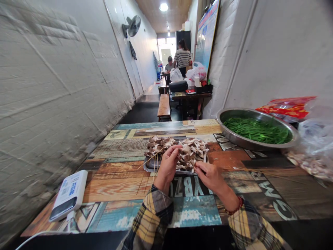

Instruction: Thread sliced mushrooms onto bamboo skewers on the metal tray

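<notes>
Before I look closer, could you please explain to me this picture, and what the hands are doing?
There is no machine: a person works with bare hands, and the picture comes from a camera worn on their head. The left hand and right hand handle brownish mushroom pieces over a shallow metal tray; each exact grip is unclear. Thin tan sticks show beside the left hand. The patchwork table also holds a round silver metal basin of long green stalks and a white rectangular device.
</notes>
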### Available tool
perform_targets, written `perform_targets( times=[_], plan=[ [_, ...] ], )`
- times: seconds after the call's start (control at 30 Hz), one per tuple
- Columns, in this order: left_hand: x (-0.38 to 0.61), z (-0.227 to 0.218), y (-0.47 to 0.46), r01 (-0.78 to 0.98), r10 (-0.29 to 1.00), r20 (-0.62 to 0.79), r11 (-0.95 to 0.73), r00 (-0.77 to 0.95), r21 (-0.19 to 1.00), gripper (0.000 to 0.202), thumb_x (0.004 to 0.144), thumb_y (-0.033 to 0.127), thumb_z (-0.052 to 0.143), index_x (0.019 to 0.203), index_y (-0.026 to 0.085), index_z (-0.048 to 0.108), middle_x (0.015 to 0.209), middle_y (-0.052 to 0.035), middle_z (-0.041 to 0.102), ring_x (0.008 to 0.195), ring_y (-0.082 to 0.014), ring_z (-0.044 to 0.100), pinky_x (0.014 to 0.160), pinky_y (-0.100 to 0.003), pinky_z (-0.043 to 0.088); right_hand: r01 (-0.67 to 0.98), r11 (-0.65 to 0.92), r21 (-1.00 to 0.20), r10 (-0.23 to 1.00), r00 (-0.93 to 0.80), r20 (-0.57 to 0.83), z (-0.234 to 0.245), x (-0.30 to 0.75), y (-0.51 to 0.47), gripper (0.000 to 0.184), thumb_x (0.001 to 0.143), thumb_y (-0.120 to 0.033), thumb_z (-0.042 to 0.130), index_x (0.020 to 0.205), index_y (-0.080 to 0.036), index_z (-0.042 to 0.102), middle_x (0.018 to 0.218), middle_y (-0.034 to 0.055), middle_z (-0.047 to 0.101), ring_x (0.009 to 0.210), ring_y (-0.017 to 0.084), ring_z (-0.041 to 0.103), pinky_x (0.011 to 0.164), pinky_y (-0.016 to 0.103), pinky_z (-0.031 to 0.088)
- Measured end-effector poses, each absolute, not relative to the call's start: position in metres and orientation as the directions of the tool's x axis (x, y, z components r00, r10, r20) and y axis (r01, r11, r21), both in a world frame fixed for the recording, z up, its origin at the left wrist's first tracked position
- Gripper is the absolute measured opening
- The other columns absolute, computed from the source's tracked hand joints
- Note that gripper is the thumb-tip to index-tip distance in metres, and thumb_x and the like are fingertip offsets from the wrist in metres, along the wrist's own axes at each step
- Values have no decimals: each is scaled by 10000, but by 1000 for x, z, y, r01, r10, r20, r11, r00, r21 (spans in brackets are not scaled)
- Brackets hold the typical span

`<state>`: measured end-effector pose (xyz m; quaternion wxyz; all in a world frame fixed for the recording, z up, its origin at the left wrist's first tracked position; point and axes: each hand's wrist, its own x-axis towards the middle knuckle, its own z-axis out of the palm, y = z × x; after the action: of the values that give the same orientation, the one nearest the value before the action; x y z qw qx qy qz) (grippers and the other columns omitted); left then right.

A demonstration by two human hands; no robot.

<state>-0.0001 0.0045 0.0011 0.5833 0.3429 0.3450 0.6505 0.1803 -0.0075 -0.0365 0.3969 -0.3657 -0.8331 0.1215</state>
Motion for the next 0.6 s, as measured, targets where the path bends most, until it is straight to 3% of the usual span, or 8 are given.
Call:
perform_targets(
  times=[0.33, 0.6],
  plan=[
    [1, -1, 3, -446, 997, 45, -64, -55, 893, 206, 667, 268, 761, 830, 167, 686, 802, 3, 645, 712, -89, 540, 683, -207, 393, 537, 668, -514, 738, -389, 552, -36, 181, -6, 235, 931, -237, 445, 744, -194, 582, 674, 29, 625, 632, 156, 594, 600, 241, 387],
    [-5, 2, 8, -625, 992, -34, -47, -117, 780, 194, 593, 204, 771, 725, 148, 640, 775, -9, 648, 724, -104, 577, 709, -230, 431, 509, 660, -554, 750, -400, 526, -29, 180, -8, 290, 927, -250, 443, 656, -194, 533, 605, 0, 576, 569, 129, 535, 567, 231, 358]
  ],
)
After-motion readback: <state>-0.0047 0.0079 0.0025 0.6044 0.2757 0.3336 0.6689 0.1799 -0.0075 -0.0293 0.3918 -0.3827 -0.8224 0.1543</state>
